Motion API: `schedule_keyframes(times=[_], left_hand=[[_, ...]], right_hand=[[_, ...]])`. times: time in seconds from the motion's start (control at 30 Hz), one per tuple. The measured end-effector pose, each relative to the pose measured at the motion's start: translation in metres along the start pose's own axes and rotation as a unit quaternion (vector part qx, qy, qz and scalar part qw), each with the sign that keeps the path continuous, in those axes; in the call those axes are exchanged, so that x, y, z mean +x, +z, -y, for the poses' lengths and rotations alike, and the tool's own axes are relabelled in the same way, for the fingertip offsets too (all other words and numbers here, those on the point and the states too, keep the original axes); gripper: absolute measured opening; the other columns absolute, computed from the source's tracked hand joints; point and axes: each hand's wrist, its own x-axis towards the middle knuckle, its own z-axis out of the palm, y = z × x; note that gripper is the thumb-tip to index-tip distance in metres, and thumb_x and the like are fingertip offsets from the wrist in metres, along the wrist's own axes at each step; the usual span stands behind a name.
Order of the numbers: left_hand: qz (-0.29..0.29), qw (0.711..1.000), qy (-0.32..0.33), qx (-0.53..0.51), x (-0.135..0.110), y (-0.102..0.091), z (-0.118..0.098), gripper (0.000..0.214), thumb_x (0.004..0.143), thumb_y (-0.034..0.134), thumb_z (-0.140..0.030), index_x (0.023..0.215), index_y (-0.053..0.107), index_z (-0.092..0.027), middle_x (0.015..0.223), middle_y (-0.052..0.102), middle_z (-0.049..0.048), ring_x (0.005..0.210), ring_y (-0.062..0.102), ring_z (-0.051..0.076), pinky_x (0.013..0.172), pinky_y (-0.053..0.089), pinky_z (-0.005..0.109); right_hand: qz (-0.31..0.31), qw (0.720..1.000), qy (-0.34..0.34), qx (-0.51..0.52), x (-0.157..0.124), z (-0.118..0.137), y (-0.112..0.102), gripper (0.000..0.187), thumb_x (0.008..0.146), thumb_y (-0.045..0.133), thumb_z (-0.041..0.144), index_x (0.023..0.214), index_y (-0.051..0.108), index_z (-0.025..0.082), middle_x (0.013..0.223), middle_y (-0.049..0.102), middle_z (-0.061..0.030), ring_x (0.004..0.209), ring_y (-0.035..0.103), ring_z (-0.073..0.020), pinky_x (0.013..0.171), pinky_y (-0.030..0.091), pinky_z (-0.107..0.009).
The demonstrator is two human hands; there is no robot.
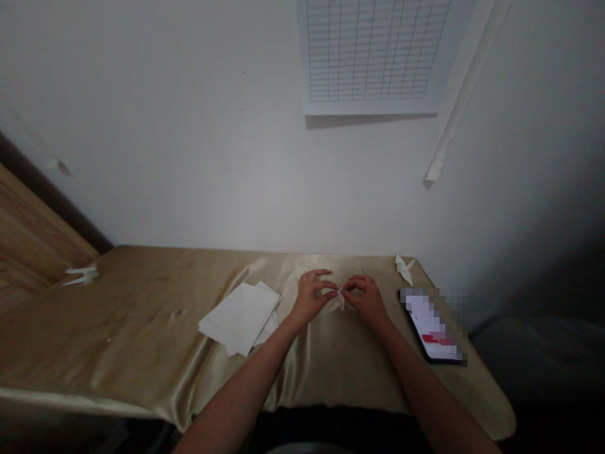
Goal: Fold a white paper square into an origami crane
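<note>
Between my two hands is a small folded white paper piece, with narrow points sticking out below the fingertips. My left hand pinches its left side between thumb and index finger, the other fingers curved above. From the right, my right hand pinches it as well, fingers bent inward. The fingertips almost meet and cover part of the paper, so its exact shape is hard to make out. Left of my left forearm lies a loose stack of white paper sheets.
A folded paper crane sits at the table's back right corner, above a phone with a lit, blurred screen. Another folded white paper figure is at far left. Gold satin cloth covers the table, which meets a wall.
</note>
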Motion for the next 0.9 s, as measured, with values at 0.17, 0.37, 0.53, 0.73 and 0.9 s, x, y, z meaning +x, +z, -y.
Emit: schedule_keyframes(times=[0.17, 0.37, 0.53, 0.73, 0.9], left_hand=[[0.005, 1.000, -0.003, 0.006, -0.0002, -0.0014, -0.0020, 0.011, 0.077, 0.082, -0.025, 0.085, 0.079, -0.031, 0.126, 0.067, 0.0028, 0.123, 0.055, 0.025, 0.110, 0.038, 0.048], [0.003, 1.000, 0.002, 0.013, -0.0009, -0.0014, -0.0033, 0.009, 0.076, 0.083, -0.026, 0.082, 0.079, -0.030, 0.126, 0.067, 0.0017, 0.122, 0.055, 0.024, 0.111, 0.036, 0.047], [-0.004, 1.000, 0.011, 0.010, -0.0024, 0.0010, -0.0052, 0.008, 0.076, 0.083, -0.023, 0.079, 0.078, -0.029, 0.125, 0.066, 0.0019, 0.123, 0.054, 0.024, 0.112, 0.033, 0.049], [-0.007, 1.000, -0.007, -0.010, -0.0023, 0.0014, -0.0050, 0.010, 0.076, 0.080, -0.017, 0.076, 0.077, -0.027, 0.127, 0.064, 0.0027, 0.125, 0.052, 0.024, 0.112, 0.036, 0.047], [-0.022, 0.998, -0.024, -0.060, -0.0001, -0.0014, -0.0048, 0.011, 0.075, 0.080, -0.015, 0.075, 0.076, -0.025, 0.127, 0.064, 0.0046, 0.124, 0.053, 0.024, 0.112, 0.038, 0.045]], right_hand=[[-0.006, 1.000, 0.006, -0.004, -0.0008, -0.0011, 0.0027, 0.007, 0.073, 0.070, 0.032, 0.070, 0.072, 0.026, 0.089, 0.071, -0.0042, 0.100, 0.062, -0.0251, 0.101, 0.041, -0.048], [0.010, 1.000, 0.016, 0.016, -0.0001, 0.0005, 0.0023, 0.005, 0.070, 0.071, 0.030, 0.069, 0.072, 0.026, 0.087, 0.072, -0.0045, 0.099, 0.064, -0.0260, 0.098, 0.043, -0.047], [0.019, 0.999, 0.034, 0.028, -0.0008, 0.0057, 0.0013, 0.008, 0.069, 0.071, 0.031, 0.066, 0.072, 0.025, 0.087, 0.073, -0.0057, 0.098, 0.065, -0.0269, 0.096, 0.044, -0.047], [0.033, 0.997, 0.033, 0.055, -0.0006, 0.0055, -0.0005, 0.009, 0.071, 0.070, 0.033, 0.069, 0.075, 0.025, 0.088, 0.075, -0.0063, 0.097, 0.067, -0.0270, 0.094, 0.048, -0.046], [0.057, 0.995, 0.025, 0.076, 0.0021, 0.0020, -0.0066, 0.014, 0.074, 0.067, 0.035, 0.079, 0.078, 0.027, 0.094, 0.074, -0.0051, 0.099, 0.066, -0.0257, 0.096, 0.048, -0.046]])
